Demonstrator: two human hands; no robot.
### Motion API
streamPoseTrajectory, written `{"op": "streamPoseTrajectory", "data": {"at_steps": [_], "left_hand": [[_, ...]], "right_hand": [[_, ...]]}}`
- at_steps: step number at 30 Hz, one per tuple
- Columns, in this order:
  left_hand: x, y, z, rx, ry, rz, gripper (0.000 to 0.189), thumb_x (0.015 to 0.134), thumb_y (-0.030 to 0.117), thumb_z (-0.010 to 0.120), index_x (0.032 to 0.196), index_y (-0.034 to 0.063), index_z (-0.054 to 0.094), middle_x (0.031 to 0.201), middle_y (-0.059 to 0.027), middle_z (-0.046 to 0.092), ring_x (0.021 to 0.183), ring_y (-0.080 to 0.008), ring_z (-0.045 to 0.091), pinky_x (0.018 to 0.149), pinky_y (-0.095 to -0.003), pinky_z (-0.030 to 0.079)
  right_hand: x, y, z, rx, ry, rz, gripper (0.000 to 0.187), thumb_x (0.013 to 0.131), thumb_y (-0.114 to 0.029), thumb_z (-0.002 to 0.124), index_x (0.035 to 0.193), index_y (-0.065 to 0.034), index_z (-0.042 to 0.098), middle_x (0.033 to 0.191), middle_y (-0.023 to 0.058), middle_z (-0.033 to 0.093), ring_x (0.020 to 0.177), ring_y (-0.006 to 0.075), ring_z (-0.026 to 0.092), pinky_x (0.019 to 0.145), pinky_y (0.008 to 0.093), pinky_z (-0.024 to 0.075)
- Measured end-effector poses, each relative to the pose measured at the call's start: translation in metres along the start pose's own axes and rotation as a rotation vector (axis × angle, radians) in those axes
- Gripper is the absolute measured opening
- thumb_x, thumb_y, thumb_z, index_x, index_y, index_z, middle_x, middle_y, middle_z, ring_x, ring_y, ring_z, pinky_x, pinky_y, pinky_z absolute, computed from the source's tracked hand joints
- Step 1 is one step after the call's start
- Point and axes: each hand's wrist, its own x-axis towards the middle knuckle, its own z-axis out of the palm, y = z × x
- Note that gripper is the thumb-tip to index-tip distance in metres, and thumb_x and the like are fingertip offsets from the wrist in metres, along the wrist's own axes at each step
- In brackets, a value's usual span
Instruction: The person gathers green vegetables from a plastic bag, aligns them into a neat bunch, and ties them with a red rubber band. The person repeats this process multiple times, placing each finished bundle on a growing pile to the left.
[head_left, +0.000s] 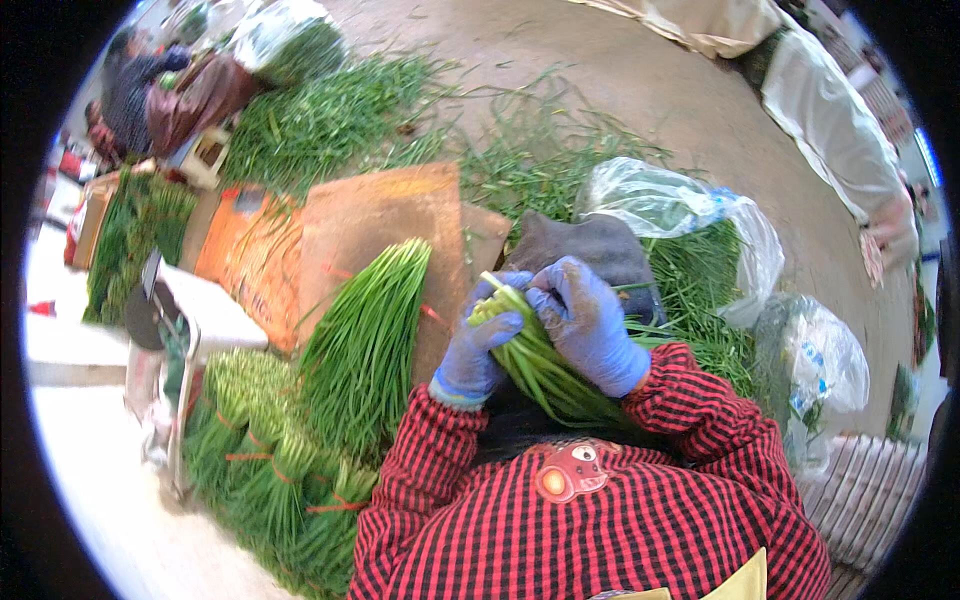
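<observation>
My left hand (480, 349), in a soiled blue glove, grips a bunch of garlic chives (532, 356) with its pale stem ends pointing up and left. My right hand (585, 322), gloved alike, has its thumb and fingers pinched at a stalk on the bunch's upper side; its fingertips are partly hidden. The leaves trail over my dark lap below. Left of my hands, a larger loose pile of garlic chives (371, 337) lies on a brown board (382, 202). Bundles tied with red bands (259, 442) stand beside that pile.
Loose chives (697, 277) and clear plastic bags (660, 195) lie at my right. Leaf scraps (322, 120) litter the floor ahead. A metal-framed stool or cart (187, 360) stands left. Another person (165, 97) sits at the far left. Slatted material (862, 495) lies at lower right.
</observation>
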Motion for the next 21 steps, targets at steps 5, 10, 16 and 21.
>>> {"op": "streamPoseTrajectory", "data": {"at_steps": [5, 10, 16, 21], "left_hand": [[-0.002, -0.003, 0.000, -0.041, -0.052, 0.014, 0.043, 0.080, 0.010, 0.075, 0.120, 0.0025, 0.062, 0.115, -0.0082, 0.066, 0.105, -0.0204, 0.065, 0.095, -0.0357, 0.053], [0.003, -0.003, -0.002, -0.007, -0.073, 0.032, 0.039, 0.078, 0.010, 0.078, 0.114, 0.0041, 0.065, 0.116, -0.0063, 0.064, 0.107, -0.0187, 0.062, 0.096, -0.0348, 0.051], [0.004, -0.003, 0.000, -0.009, -0.071, 0.014, 0.039, 0.077, 0.013, 0.077, 0.112, 0.0058, 0.063, 0.121, -0.0113, 0.062, 0.110, -0.0244, 0.063, 0.097, -0.0402, 0.052], [0.003, -0.003, 0.000, -0.030, -0.059, 0.015, 0.041, 0.078, 0.015, 0.078, 0.113, 0.0051, 0.059, 0.117, -0.0131, 0.064, 0.105, -0.0237, 0.064, 0.094, -0.0395, 0.053]], "right_hand": [[-0.015, -0.003, 0.002, 0.184, 0.022, 0.213, 0.011, 0.093, -0.012, 0.068, 0.097, -0.0038, 0.062, 0.090, 0.0163, 0.063, 0.083, 0.0346, 0.064, 0.075, 0.0415, 0.0514], [-0.018, 0.001, -0.001, 0.347, -0.021, 0.367, 0.010, 0.094, -0.011, 0.065, 0.097, -0.0024, 0.061, 0.089, 0.0143, 0.062, 0.081, 0.0284, 0.062, 0.076, 0.0375, 0.0497], [-0.013, -0.004, 0.000, 0.220, 0.017, 0.355, 0.013, 0.092, -0.013, 0.069, 0.095, -0.0040, 0.060, 0.087, 0.0132, 0.061, 0.080, 0.0321, 0.062, 0.073, 0.0404, 0.0495], [0.012, -0.011, -0.018, -0.217, -0.009, -0.219, 0.011, 0.085, -0.014, 0.069, 0.090, -0.0094, 0.060, 0.080, 0.0096, 0.056, 0.076, 0.0312, 0.061, 0.065, 0.0433, 0.0477]]}}
